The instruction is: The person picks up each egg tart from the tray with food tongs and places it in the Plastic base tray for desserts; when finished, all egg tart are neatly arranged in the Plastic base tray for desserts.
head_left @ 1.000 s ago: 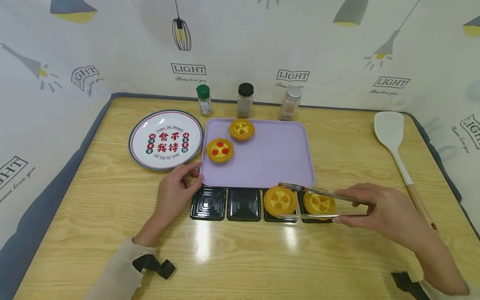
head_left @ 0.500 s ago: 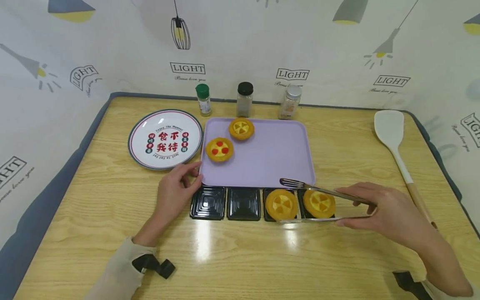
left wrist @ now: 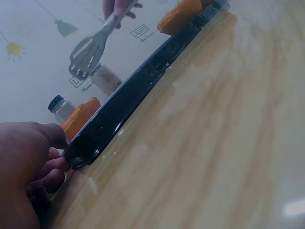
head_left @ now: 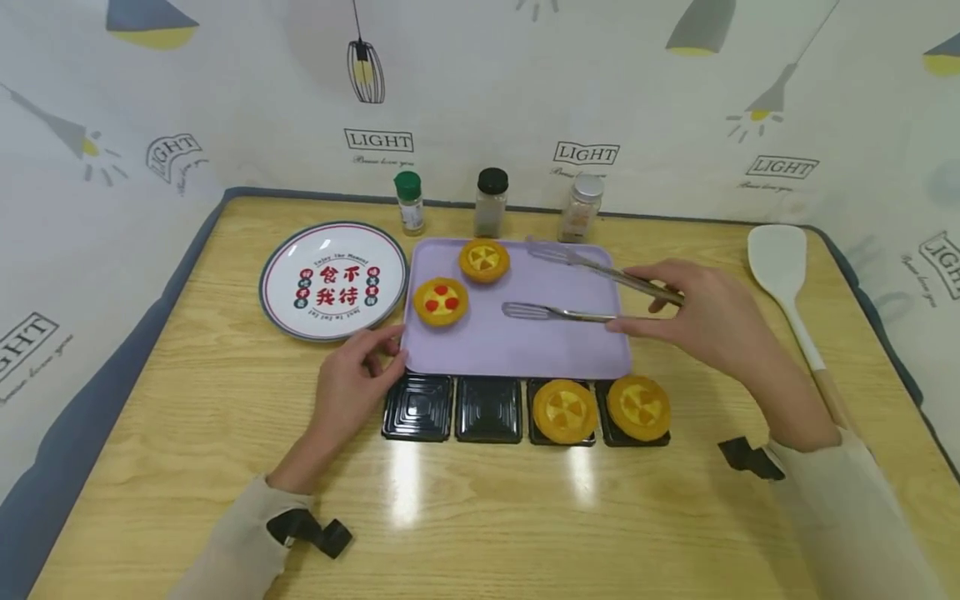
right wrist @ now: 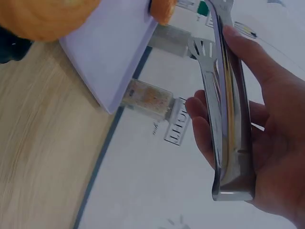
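My right hand (head_left: 708, 321) grips metal tongs (head_left: 630, 280) above the right part of a lilac tray (head_left: 525, 337). The tongs' arms are spread, with nothing between their tips; in the right wrist view the tongs (right wrist: 233, 176) lie along the palm. My left hand (head_left: 351, 385) holds the tray's left edge between thumb and curled fingers. On the tray are a tart with red dots (head_left: 440, 302) and a tart with yellow wedges (head_left: 483, 261). Two more wedge-topped tarts, one left (head_left: 565, 412) and one right (head_left: 638, 408), sit in black square holders in front of the tray.
Two black holders, left (head_left: 417, 407) and right (head_left: 489, 408), have nothing in them. A patterned plate (head_left: 300, 250) stands left of the tray. Behind it are a green-capped jar (head_left: 410, 204), a black-capped jar (head_left: 491, 204) and a silver-capped jar (head_left: 581, 208). A white spatula (head_left: 780, 258) lies right.
My right hand has lifted the tongs away from the tart in the third holder and carried them up and left over the tray. That tart stays in its holder. The left hand has not moved.
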The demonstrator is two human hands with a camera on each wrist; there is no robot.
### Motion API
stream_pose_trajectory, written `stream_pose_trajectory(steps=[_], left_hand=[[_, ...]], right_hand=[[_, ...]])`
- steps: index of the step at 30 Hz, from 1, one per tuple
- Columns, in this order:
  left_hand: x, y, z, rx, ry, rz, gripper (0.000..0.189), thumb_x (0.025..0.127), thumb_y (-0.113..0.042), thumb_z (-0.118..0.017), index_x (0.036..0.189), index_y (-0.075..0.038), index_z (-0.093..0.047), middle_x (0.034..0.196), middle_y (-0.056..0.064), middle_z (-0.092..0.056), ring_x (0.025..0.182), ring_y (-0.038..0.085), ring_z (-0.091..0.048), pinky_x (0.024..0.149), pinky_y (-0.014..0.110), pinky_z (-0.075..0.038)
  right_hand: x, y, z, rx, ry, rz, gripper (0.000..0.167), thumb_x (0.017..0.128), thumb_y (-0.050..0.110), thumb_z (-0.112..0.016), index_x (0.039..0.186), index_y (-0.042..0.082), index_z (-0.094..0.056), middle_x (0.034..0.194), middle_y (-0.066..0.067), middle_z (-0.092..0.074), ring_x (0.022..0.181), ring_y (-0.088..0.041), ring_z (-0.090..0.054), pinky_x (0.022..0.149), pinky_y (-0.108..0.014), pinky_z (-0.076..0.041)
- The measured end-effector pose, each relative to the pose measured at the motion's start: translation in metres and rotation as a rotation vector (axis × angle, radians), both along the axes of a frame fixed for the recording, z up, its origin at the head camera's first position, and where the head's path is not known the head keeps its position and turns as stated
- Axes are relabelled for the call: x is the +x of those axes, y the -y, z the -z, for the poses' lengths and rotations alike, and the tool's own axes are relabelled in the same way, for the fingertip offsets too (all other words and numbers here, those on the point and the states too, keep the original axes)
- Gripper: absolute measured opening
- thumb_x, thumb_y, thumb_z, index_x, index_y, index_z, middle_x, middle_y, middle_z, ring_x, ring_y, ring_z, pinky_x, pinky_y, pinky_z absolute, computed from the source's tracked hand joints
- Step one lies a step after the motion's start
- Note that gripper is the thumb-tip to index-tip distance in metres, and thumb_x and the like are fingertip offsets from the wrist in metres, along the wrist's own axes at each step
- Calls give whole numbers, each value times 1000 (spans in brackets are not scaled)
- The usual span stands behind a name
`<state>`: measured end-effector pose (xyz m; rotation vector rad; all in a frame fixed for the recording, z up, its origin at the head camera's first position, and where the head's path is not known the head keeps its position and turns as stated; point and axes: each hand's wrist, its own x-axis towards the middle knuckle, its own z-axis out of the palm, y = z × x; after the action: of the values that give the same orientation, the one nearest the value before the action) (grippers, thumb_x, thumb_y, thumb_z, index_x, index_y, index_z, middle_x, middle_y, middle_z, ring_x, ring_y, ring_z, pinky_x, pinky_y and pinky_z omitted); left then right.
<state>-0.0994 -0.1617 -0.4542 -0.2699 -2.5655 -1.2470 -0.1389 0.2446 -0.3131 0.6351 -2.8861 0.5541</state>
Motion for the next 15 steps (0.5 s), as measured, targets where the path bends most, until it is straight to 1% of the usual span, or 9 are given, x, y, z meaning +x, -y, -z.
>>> stream_pose_trajectory(steps=[3, 4, 7, 9, 11, 15], left_hand=[[-2, -1, -1, -1, 14, 5, 34, 86, -17, -76, 119, -14, -70, 90, -6, -63, 63, 9, -52, 52, 24, -44], [-2, -1, -1, -3, 17, 4, 34, 86, -17, -76, 119, -14, -70, 90, -6, -62, 63, 8, -52, 52, 24, -44], [-1, -1, -2, -14, 12, 1, 33, 86, -17, -76, 119, -14, -70, 89, -6, -62, 62, 8, -51, 52, 25, -44], [0, 0, -1, -18, 9, 2, 33, 86, -17, -76, 118, -14, -70, 89, -6, -62, 62, 8, -51, 52, 25, -43], [1, 0, 0, -22, 9, 1, 33, 86, -18, -76, 118, -14, -70, 89, -6, -62, 62, 8, -51, 52, 25, -43], [0, 1, 0, -19, 16, -6, 33, 86, -18, -76, 118, -15, -70, 89, -6, -62, 62, 8, -52, 52, 25, -44]], right_hand=[[-29, 14, 3, 36, 29, 57, 71, 71, 60, -79, 121, 11, -69, 101, -6, -70, 69, -16, -62, 57, -36, -45], [-37, 18, 4, 52, 43, 65, 73, 71, 62, -78, 122, 10, -69, 101, -7, -70, 69, -17, -61, 57, -36, -44], [-54, 27, 8, 80, 96, 70, 76, 70, 64, -78, 123, 10, -68, 104, -9, -70, 72, -20, -58, 58, -37, -43], [-61, 33, 11, 97, 133, 65, 78, 70, 65, -77, 124, 10, -67, 108, -8, -69, 76, -22, -56, 60, -37, -43], [-65, 40, 13, 100, 162, 61, 79, 70, 65, -78, 124, 10, -67, 112, -10, -69, 81, -23, -57, 63, -38, -45], [-71, 48, 15, 100, 179, 62, 77, 69, 63, -79, 123, 9, -68, 114, -11, -68, 86, -25, -58, 67, -42, -47]])
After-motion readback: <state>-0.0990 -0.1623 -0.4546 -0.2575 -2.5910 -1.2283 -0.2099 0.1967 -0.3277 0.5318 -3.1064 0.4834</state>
